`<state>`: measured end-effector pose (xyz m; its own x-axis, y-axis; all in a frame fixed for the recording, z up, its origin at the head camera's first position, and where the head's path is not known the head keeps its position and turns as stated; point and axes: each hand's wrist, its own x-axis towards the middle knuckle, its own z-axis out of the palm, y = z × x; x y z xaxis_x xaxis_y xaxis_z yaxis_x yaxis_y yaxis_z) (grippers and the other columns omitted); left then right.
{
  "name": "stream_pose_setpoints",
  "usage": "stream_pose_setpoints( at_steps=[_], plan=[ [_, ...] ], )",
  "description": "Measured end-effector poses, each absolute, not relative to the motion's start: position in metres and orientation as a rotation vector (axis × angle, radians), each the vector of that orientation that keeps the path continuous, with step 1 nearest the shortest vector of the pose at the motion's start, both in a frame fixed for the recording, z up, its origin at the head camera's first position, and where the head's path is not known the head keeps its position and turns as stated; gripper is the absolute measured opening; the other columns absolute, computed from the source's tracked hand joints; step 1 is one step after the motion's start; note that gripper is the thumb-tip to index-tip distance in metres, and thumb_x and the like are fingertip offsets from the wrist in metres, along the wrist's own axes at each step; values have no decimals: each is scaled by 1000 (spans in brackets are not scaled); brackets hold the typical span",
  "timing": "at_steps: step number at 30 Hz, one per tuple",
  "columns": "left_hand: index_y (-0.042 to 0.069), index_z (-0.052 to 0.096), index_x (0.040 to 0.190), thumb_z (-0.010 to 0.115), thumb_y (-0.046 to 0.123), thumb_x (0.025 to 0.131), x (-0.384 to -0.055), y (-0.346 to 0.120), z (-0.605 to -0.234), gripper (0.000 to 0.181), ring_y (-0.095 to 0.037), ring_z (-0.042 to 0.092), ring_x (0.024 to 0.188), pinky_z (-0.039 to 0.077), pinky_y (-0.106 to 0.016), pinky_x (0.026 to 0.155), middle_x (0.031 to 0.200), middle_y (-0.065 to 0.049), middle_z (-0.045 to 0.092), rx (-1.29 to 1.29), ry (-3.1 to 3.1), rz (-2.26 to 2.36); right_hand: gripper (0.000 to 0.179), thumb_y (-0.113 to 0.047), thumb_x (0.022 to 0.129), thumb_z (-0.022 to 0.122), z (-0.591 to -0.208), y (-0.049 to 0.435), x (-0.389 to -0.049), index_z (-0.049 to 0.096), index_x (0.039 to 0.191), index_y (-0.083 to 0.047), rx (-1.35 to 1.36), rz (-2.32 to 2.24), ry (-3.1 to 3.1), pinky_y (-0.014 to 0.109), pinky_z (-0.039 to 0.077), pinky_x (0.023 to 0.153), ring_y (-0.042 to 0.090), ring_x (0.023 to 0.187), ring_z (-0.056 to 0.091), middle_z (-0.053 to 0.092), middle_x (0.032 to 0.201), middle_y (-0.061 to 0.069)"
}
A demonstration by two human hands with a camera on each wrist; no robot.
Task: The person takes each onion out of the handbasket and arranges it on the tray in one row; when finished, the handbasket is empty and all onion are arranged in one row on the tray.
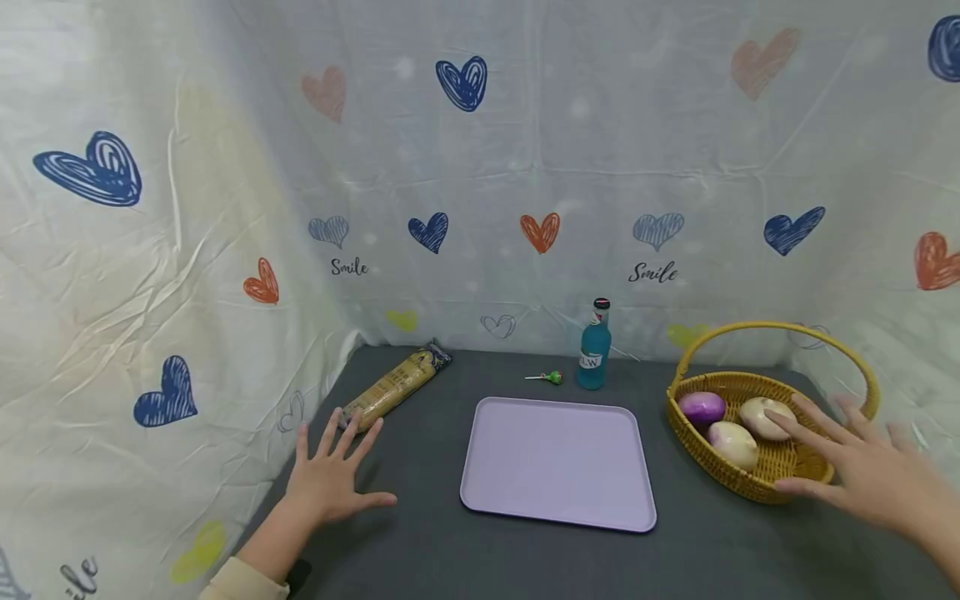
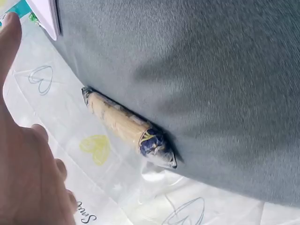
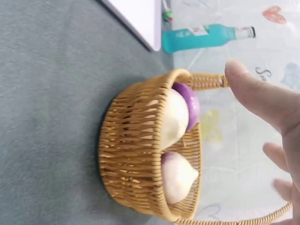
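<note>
My left hand (image 1: 327, 481) hovers over the table's left side, fingers spread, holding nothing. Just beyond its fingertips lies a long yellowish packet (image 1: 396, 385) with dark blue ends, also seen in the left wrist view. Spread fingers likewise mark my right hand (image 1: 873, 467), slightly blurred, above the right side of a wicker basket (image 1: 678, 429) with an arched handle. Inside the basket are a purple onion-like vegetable (image 1: 702, 407) and two pale, purple-tinged ones, a front one (image 1: 732, 445) and a rear one (image 1: 767, 417). From the head view I cannot tell whether the right fingers touch the basket.
A pale purple tray (image 1: 558, 463) lies mid-table. Behind it stand a blue bottle (image 1: 594, 346) with a dark cap and, lying flat, a lollipop (image 1: 553, 377) with a green and red wrapper. White cloth (image 1: 480, 167) printed with hearts surrounds the dark grey table (image 1: 420, 542).
</note>
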<state>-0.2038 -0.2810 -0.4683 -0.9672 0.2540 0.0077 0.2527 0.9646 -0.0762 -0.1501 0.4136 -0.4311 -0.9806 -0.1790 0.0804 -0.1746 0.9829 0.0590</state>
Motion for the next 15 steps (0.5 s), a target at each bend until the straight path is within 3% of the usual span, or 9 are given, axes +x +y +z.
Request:
stream_pose_setpoints(
  at_steps=[2,4,9,15],
  plan=[
    [34,12,163,57,88,74,-206,-279,-475,114,-44,6,155,-16,-71,114,169,-13,16,-439,-3068,105,100,-66,86,66,-428,415,-155,9,163,-36,331,3,-3044,86,24,93,65,144,4,-2,170,13],
    [34,10,164,58,86,75,-209,-276,-482,113,-45,9,154,-11,-70,117,169,-12,16,-480,-3042,65,98,-60,87,69,-427,416,-161,15,164,-30,380,96,-3048,84,31,88,69,139,14,10,168,22],
    [33,13,164,61,82,77,-214,-265,-495,111,-45,7,155,-7,-70,118,170,-10,13,-526,-3033,-93,88,-50,86,76,-425,420,-173,38,157,-13,451,298,-3031,81,34,90,68,131,32,37,152,36],
    [28,14,164,55,86,77,-219,-249,-508,112,-41,1,156,1,-69,119,171,-9,8,-552,-3073,-159,76,-40,83,82,-421,426,-185,54,144,-6,518,336,-2968,65,51,79,58,108,59,48,140,40]
  ],
)
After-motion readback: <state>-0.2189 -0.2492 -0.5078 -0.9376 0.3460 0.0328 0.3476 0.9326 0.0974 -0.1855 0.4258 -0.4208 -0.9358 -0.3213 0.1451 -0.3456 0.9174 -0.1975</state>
